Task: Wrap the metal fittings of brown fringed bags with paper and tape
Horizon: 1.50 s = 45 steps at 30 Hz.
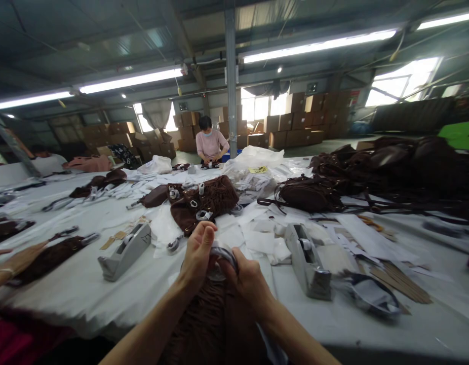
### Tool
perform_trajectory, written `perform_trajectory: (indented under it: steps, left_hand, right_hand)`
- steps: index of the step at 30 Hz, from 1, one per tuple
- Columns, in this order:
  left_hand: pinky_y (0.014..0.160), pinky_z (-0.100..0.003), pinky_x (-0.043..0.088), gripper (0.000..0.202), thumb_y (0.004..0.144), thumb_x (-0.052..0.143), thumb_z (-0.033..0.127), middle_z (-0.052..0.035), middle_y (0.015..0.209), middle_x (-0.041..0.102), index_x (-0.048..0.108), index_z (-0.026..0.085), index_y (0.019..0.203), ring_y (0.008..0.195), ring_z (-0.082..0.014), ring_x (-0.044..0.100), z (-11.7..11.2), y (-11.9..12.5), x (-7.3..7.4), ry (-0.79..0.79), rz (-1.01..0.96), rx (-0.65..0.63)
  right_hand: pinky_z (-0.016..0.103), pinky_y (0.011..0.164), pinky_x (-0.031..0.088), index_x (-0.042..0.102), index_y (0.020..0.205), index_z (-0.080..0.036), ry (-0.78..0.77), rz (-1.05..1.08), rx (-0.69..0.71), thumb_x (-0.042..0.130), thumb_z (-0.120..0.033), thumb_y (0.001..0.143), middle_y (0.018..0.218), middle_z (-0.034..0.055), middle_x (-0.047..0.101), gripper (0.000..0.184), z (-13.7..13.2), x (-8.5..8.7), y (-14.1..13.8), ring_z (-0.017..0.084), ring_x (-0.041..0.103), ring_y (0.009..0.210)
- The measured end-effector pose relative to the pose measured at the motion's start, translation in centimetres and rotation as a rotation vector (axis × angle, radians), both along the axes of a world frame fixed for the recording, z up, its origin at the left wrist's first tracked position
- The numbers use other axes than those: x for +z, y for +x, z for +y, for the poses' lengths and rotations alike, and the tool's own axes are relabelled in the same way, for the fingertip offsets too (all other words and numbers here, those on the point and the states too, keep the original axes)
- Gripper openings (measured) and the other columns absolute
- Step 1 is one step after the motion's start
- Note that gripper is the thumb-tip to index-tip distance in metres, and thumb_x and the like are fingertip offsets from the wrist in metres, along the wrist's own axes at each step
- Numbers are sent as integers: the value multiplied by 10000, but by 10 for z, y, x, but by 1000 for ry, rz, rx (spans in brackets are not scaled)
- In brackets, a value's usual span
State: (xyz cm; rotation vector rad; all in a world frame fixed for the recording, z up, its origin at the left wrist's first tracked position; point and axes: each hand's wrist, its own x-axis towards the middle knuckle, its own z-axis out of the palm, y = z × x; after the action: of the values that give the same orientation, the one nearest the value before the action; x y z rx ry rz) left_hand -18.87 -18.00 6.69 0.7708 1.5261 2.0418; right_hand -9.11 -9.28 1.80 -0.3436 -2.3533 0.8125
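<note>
A dark brown gathered bag [207,324] lies at the table's front edge, right below my hands. At its top is a strap loop wrapped in pale, shiny material [224,251]. My left hand [199,248] is closed at the loop's left side, thumb up against the curled fingers. My right hand [247,274] grips the loop's right side between thumb and fingers. What lies inside the loop is partly hidden by my fingers. Straight ahead sits another brown bag [204,200] with wrapped metal parts.
Grey tape dispensers stand left [126,251] and right [307,261] of my hands. Brown bags [401,172] pile up at right, near cardboard strips [403,281]. A co-worker's hand [24,261] touches a bag at left. Another person [210,142] works across the table.
</note>
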Motion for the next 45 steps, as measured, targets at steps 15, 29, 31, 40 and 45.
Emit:
perform_trajectory:
  steps: [15,29,31,40,45]
  left_hand:
    - [363,-152,313,526,646,666,662,99,508,408,501,209,859,353,-57,395,15,-5,35,209,-270,259]
    - [366,-128,306,435,687,703,549,101,482,424,482,197,815,356,-45,393,18,-11,35,140,-25,86]
    - [371,-138,327,493,674,673,621,107,474,409,470,200,827,350,-53,399,26,-16,24,203,-163,176]
    - [433,-180,292,435,731,646,554,44,542,520,609,202,984,455,-101,445,16,-36,21,-387,612,-251]
    - [479,-187,330,297,720,696,462,18,565,551,669,175,788,499,-100,470,15,-15,41,-258,638,-142]
  right_hand:
    - [212,532,376,564,888,-173,-99,66,155,448,-477,920,692,14,645,328,12,44,-8,142,586,598]
    - [206,500,349,609,894,-155,-70,-9,251,579,-479,842,675,-4,619,330,31,54,-7,121,529,565]
    - [206,515,366,603,904,-151,-117,-3,264,506,-478,887,692,3,625,342,32,45,-7,127,544,590]
    - [243,488,268,599,943,-158,324,-329,143,492,-400,897,675,67,663,268,59,29,0,198,613,590]
    - [217,522,330,595,925,-185,100,-121,266,610,-358,823,684,5,635,202,53,48,-7,147,571,593]
